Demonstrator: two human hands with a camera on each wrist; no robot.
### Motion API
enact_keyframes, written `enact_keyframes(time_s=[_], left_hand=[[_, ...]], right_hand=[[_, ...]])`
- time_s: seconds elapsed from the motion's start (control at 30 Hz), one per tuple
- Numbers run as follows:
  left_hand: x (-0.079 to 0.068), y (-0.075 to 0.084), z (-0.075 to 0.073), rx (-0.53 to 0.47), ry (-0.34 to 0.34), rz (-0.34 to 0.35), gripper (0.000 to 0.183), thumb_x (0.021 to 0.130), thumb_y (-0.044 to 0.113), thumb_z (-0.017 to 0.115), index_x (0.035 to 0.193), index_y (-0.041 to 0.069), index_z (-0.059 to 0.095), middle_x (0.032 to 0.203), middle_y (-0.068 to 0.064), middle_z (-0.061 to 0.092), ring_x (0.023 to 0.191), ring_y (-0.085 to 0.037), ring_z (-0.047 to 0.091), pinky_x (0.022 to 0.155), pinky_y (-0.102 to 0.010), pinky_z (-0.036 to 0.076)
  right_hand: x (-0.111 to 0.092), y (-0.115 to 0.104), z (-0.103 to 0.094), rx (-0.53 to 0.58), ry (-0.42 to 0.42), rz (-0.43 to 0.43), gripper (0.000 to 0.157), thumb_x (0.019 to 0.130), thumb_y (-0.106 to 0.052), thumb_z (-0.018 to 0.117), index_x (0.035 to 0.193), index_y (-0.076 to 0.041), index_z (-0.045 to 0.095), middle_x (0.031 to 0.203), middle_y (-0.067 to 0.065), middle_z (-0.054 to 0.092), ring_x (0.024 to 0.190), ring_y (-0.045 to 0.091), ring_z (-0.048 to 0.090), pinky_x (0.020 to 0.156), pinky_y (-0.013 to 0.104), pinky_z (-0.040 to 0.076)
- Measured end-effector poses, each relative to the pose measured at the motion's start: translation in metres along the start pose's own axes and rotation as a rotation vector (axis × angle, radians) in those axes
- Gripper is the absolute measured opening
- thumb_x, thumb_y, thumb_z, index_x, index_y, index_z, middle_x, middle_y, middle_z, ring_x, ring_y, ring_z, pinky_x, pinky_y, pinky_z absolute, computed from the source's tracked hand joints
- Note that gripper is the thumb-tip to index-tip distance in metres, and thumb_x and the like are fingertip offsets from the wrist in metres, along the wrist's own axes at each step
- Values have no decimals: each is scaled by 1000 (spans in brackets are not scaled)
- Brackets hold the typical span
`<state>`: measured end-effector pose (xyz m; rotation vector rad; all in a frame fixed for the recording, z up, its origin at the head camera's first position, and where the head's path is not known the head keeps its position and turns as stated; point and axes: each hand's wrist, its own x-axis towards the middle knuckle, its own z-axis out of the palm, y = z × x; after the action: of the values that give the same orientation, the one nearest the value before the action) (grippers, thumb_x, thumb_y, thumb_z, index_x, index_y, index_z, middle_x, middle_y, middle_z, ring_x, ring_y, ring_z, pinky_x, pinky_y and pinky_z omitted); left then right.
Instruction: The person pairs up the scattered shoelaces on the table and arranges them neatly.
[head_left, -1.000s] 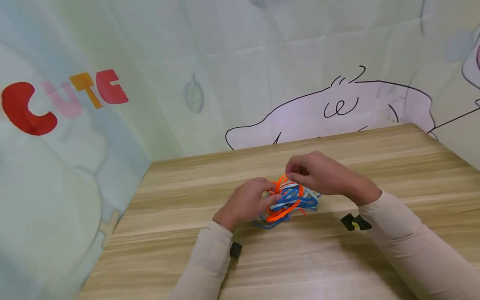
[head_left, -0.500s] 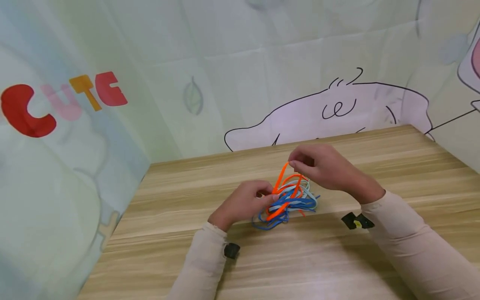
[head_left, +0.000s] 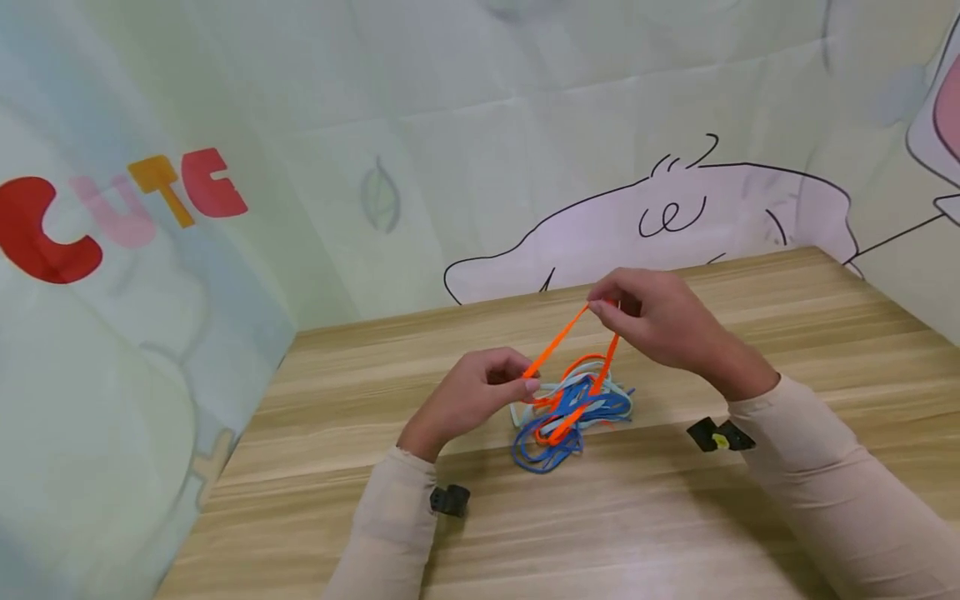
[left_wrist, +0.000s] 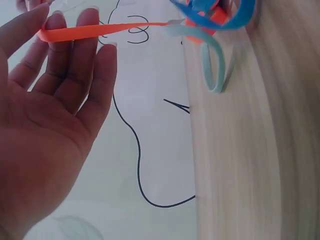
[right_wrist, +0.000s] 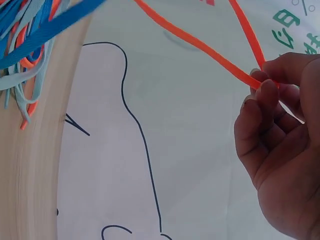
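A tangle of flat blue, pale green and orange laces [head_left: 581, 404] lies on the wooden table. From it rises an orange lace [head_left: 558, 340], stretched between both hands. My right hand [head_left: 648, 321] pinches it between thumb and forefinger above the tangle, and one length drops back down into the pile. At the pile's left side my left hand [head_left: 472, 392] pinches the same lace lower down. In the left wrist view the orange lace [left_wrist: 95, 31] runs across the fingers from the thumb. The right wrist view shows two orange lengths meeting at the right fingertips.
The wooden table [head_left: 337, 400] reaches back to a printed cloth backdrop [head_left: 450, 167] with cartoon drawings and coloured letters. Black wrist straps [head_left: 450, 500] sit on the beige sleeves.
My right hand has risen and drawn the orange lace up out of the pile. My left hand has shifted slightly left, and the lace between the hands has become longer and tauter.
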<state>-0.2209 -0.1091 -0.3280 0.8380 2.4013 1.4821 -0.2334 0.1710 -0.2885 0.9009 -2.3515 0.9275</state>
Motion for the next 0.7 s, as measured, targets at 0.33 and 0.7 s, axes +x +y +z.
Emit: enact_keyframes(time_s=[0.33, 0.7], left_hand=[[-7, 2, -16, -34, 85, 47, 13, 98, 23, 67, 103, 11, 72, 85, -7, 71, 83, -28, 69, 88, -59, 50], [-9, 3, -20, -71, 311, 65, 21, 96, 21, 70, 112, 8, 71, 92, -15, 65, 83, -30, 68, 71, -31, 50]], right_hand=[[0, 2, -14, -59, 85, -3, 9, 91, -5, 71, 99, -10, 72, 73, -7, 57, 57, 11, 47, 52, 24, 40], [-2, 2, -32, -53, 137, 45, 10, 92, -5, 69, 101, -9, 72, 72, -4, 55, 55, 13, 46, 50, 23, 37]])
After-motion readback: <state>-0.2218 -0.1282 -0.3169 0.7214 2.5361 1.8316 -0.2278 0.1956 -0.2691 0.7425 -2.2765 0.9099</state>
